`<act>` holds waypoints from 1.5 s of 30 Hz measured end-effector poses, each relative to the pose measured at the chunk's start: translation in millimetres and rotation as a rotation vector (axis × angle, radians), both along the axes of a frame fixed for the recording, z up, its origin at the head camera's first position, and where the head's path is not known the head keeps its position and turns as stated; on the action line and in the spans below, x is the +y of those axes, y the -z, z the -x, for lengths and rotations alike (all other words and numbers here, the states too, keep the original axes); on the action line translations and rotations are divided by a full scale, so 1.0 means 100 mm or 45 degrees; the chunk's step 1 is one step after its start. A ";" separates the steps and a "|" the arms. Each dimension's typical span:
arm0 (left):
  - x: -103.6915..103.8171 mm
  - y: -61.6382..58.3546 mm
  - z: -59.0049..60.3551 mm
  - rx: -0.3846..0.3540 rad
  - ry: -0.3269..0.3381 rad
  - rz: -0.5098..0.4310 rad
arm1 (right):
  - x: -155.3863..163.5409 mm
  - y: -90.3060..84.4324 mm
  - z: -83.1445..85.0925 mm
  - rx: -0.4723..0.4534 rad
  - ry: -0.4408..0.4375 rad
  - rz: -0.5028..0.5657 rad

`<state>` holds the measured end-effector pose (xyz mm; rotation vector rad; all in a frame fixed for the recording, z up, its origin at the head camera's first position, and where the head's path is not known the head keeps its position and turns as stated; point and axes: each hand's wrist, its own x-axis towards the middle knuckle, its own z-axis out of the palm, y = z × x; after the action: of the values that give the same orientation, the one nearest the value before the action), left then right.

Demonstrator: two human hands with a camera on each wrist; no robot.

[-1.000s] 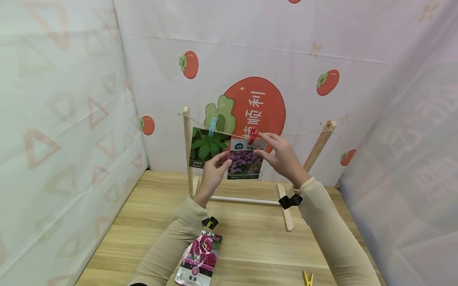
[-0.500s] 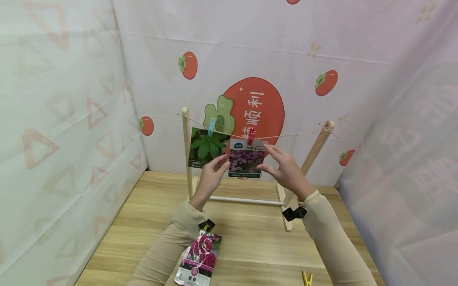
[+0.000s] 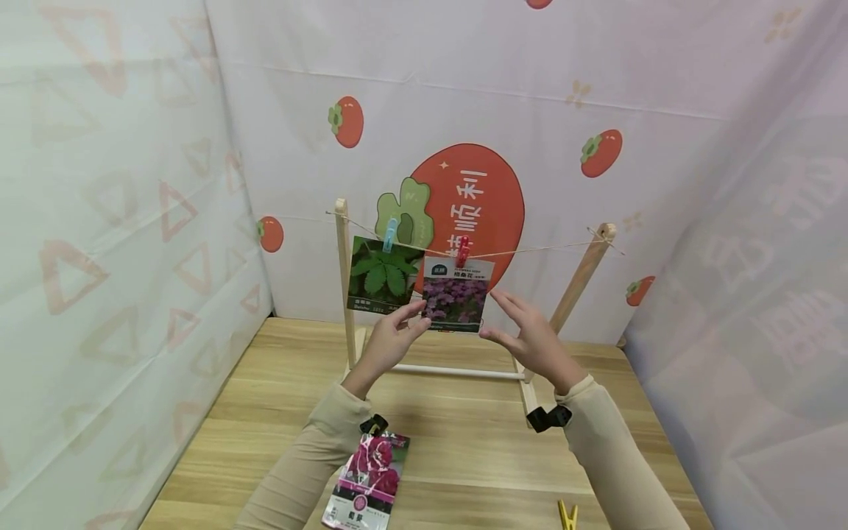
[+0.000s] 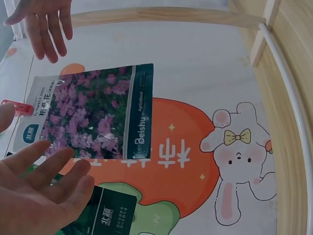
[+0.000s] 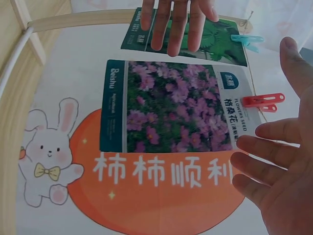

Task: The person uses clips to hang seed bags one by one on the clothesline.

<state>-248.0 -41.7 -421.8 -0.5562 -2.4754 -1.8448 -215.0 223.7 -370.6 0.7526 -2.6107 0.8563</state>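
Observation:
A purple-flower seed packet (image 3: pixel 456 296) hangs from a string (image 3: pixel 543 250) by a red clip (image 3: pixel 462 252). My left hand (image 3: pixel 392 335) is open just below the packet's lower left corner, fingers straight, not gripping it. Just off the lower right corner my right hand (image 3: pixel 523 333) is open too, a small gap from the packet. The right wrist view has the packet (image 5: pixel 171 112), the red clip (image 5: pixel 261 100) and my spread right hand (image 5: pixel 279 171). My left fingers (image 4: pixel 44 181) show flat beside the packet (image 4: pixel 93 112) in the left wrist view.
A green-leaf packet (image 3: pixel 384 276) hangs on a blue clip (image 3: pixel 391 234) to the left. The string spans a wooden rack (image 3: pixel 344 294) on the wooden table (image 3: pixel 464 442). A rose packet (image 3: pixel 367 482) and a yellow clip (image 3: pixel 568 515) lie near the front edge.
My right hand left the red clip and dropped to the packet's lower right. My left hand let go of the packet's left edge and lowered. The packet hangs free.

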 end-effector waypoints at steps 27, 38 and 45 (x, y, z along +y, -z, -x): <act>-0.19 0.39 -0.09 -0.063 0.081 0.104 | 0.16 0.55 -0.35 -0.090 0.136 0.048; -0.33 0.56 -0.09 -0.078 0.075 0.135 | 0.19 0.70 -0.45 -0.187 0.191 0.049; -0.42 0.68 -0.12 -0.146 0.033 0.165 | 0.25 0.83 -0.53 -0.193 0.226 0.065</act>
<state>-235.7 -83.4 -489.8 -0.5016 -2.6890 -1.7831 -162.4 248.6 -453.4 0.4497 -2.7248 0.9554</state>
